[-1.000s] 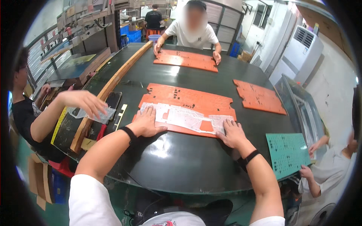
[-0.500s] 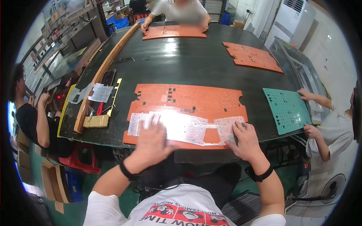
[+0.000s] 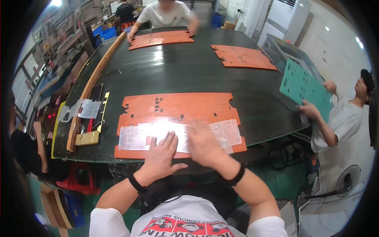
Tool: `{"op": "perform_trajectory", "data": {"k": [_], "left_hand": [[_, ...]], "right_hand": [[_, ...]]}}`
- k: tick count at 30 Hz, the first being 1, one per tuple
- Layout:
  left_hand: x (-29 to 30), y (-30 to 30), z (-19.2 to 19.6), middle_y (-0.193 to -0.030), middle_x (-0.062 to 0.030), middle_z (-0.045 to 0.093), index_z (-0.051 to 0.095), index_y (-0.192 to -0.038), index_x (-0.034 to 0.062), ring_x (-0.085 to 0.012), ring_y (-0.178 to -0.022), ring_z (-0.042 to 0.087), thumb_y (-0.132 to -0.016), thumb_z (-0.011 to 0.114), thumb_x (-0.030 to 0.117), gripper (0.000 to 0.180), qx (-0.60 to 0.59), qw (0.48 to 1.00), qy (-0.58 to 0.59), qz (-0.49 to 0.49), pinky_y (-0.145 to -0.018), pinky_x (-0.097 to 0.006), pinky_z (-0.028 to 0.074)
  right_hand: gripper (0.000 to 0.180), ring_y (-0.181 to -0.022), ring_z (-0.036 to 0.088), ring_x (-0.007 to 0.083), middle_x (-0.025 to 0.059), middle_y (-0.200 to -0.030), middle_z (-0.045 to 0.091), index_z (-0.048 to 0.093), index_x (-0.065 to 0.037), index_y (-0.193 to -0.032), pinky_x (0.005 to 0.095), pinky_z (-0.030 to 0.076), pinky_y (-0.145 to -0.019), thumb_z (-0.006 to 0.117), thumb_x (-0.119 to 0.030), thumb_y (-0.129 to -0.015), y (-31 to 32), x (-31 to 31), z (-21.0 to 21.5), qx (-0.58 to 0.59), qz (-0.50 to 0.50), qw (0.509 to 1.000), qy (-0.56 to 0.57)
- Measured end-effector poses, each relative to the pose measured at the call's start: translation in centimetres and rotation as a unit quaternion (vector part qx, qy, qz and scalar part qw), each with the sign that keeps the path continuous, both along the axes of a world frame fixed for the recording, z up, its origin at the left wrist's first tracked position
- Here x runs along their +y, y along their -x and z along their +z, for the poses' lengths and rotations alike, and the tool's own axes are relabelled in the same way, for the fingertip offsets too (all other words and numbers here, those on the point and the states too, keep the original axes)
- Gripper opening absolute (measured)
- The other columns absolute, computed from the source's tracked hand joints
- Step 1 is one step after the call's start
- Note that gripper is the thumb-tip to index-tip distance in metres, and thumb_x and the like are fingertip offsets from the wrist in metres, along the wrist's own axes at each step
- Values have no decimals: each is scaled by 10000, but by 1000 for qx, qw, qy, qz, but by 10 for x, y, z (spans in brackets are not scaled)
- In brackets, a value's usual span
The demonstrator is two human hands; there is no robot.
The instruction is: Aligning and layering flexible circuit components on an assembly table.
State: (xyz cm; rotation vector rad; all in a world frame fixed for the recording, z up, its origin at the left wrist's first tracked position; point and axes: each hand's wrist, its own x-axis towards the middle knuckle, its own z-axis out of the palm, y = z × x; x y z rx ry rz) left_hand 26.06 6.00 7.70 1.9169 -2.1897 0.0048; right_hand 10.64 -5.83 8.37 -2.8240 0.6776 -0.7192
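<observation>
A clear plastic film printed with circuit traces [image 3: 132,138] lies along the near half of an orange board [image 3: 185,104] on the table before me. Over the middle of the film, glare hides some of its pattern. My left hand [image 3: 161,155] rests flat on the film left of centre, fingers stretched and thumb out to the side. Just right of it, my right hand [image 3: 206,146] is over the film, its fingers smeared by motion. Black marks and small pegs dot the bare far half of the board.
To the left, a long wooden bar [image 3: 94,81] runs along the dark table [image 3: 169,75], beside a phone, film pieces [image 3: 90,108] and a yellow block [image 3: 87,138]. Farther off lie orange boards [image 3: 244,57]. At right, a person holds a green board [image 3: 306,85]; another sits opposite.
My right hand has moved left from the film's right end to near its middle. At right, the person has raised the green board off the table. The whole view has shifted slightly.
</observation>
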Motion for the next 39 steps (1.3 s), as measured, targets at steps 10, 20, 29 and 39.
{"op": "perform_trajectory", "data": {"k": [10,20,29,39], "left_hand": [[-41,44,24,-1303,-294,435,441,-1227,-127,-411,-1214,437,-795,596,412,708,30,990,-109,83,-1015,-553,283],[-81,68,-17,-1396,-236,375,408,-1313,-66,-347,-1321,331,-851,466,265,571,72,995,57,-24,-1059,-516,246],[-4,-34,2,-1398,-200,385,414,-1309,-41,-330,-1322,337,-862,528,314,583,70,990,-32,117,-1064,-515,244],[37,-91,2,-1416,-226,346,361,-1342,-57,-342,-1340,295,-837,537,306,647,-33,982,-14,184,-1067,-515,196]], "right_hand": [[678,-1374,167,412,263,-1471,197,255,68,-1392,511,118,-1110,481,-334,-896,69,-24,-13,164,-206,964,-46],[895,-1376,150,422,286,-1465,192,233,115,-1382,527,96,-1103,415,-593,-866,75,-28,-13,162,-176,968,-73],[876,-1376,152,422,295,-1462,190,244,123,-1373,515,92,-1108,529,-507,-837,79,-26,-5,172,-198,962,-77],[675,-1298,300,435,305,-1353,361,415,104,-1249,494,222,-1084,637,-342,-795,3,3,4,54,-85,993,-64]]}}
